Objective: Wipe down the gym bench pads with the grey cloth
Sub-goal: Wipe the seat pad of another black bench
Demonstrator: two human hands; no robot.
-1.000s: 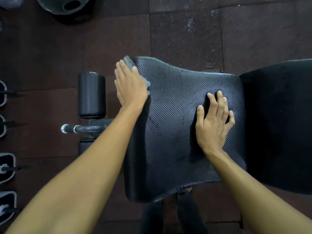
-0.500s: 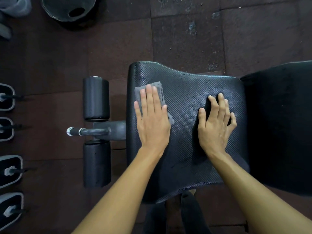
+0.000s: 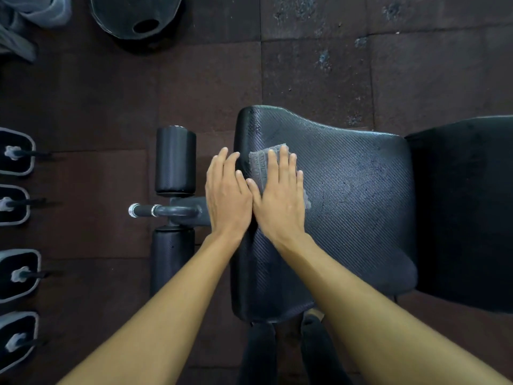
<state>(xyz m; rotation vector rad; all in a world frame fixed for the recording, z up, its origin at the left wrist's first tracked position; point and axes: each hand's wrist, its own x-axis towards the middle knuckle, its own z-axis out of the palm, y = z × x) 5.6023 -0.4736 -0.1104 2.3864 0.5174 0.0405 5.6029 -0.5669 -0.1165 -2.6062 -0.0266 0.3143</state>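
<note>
**Right palm on the cloth, left hand off the pad's edge**

I've got the grey cloth (image 3: 261, 169) lying flat on the seat pad (image 3: 347, 195), up near its far-left corner. My right hand (image 3: 280, 201) is pressed on top of it, fingers (image 3: 283, 162) straight and together, no pinch at all: the grip is a flat palm pinning the cloth, which I judge is the way to spread pressure for a wipe instead of bunching the fabric. Cloth edges peek out beyond the fingertips and at the thumb side.

My left hand (image 3: 226, 198) lies just beside the right, thumbs touching, fingers extended and empty, sitting at the seat pad's left edge and partly over it. I read that as a guide or brace at the rim.

Left of the seat pad are the foam leg rollers (image 3: 175, 159) on their steel bar (image 3: 163, 210). The back pad (image 3: 460, 212) joins the seat pad on its right; I can't tell whether it's been wiped. Faint damp-looking patches show on the seat pad right of the cloth. Wiping underway, I'd say, with more surface to cover.
</note>
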